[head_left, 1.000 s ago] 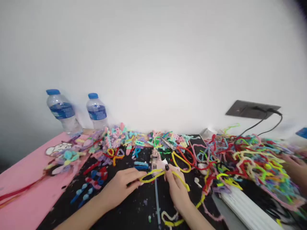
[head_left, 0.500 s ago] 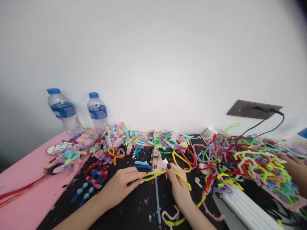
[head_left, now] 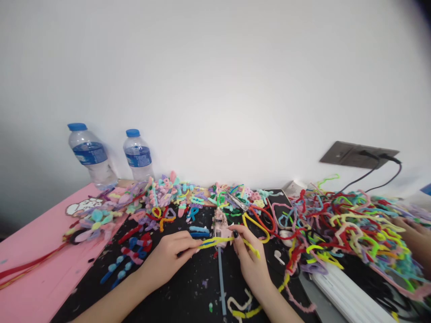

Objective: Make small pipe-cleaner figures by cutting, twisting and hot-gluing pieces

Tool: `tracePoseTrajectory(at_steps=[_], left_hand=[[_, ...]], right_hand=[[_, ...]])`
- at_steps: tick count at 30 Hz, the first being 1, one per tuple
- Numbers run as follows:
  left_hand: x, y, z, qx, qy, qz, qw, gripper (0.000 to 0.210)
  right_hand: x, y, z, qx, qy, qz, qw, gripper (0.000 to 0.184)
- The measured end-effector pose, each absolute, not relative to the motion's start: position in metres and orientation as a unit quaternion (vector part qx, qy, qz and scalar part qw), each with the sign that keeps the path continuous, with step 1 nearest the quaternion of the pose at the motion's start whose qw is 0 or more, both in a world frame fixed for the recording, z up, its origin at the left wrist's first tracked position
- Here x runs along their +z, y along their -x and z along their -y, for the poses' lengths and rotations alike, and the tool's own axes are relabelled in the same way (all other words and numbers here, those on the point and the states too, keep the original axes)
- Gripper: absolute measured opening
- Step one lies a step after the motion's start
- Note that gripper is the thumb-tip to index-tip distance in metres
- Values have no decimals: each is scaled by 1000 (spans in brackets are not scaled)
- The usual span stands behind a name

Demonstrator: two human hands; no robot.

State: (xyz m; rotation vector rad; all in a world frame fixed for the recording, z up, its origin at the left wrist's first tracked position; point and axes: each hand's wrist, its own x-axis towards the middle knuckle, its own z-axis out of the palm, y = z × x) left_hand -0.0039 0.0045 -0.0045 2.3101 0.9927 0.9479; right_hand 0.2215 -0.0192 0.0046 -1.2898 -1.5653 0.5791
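Note:
A yellow pipe cleaner (head_left: 217, 242), doubled into strands, stretches between my two hands above the black mat. My left hand (head_left: 175, 253) pinches its left end with closed fingers. Thumb and fingers of my right hand (head_left: 251, 253), dark nail polish showing, grip the strands farther right, and a short yellow tail sticks out past them. Just behind the strands sits a glue gun (head_left: 220, 224) in pale pink, with a grey-blue glue stick (head_left: 221, 282) running from it toward me. Short blue pipe cleaner pieces (head_left: 199, 232) lie beside it.
Finished pipe cleaner shapes (head_left: 164, 190) crowd the table's back edge. A tangled heap of pipe cleaners (head_left: 353, 224) and a white power strip (head_left: 350, 291) lie right, near another person's hand (head_left: 414, 233). Two water bottles (head_left: 137, 154) stand by the wall, with a pink board (head_left: 33, 255) at left.
My right hand has shifted slightly and its yellow tail hangs shorter and lower. The strands between my hands lie closer together. My left hand keeps its pinch.

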Motion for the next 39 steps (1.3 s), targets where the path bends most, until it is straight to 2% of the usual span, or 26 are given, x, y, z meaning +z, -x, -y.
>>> tracePoseTrajectory(at_steps=[9, 15, 39], left_hand=[[-1, 3, -5, 355, -837, -350, 224, 19], [-2, 3, -5, 355, -837, -355, 216, 21], [1, 3, -3, 348, -845, -350, 204, 23]], right_hand=[[9, -222, 15, 230, 469, 722, 454, 16], [6, -222, 13, 218, 457, 720, 475, 16], [6, -221, 16, 210, 516, 691, 460, 18]])
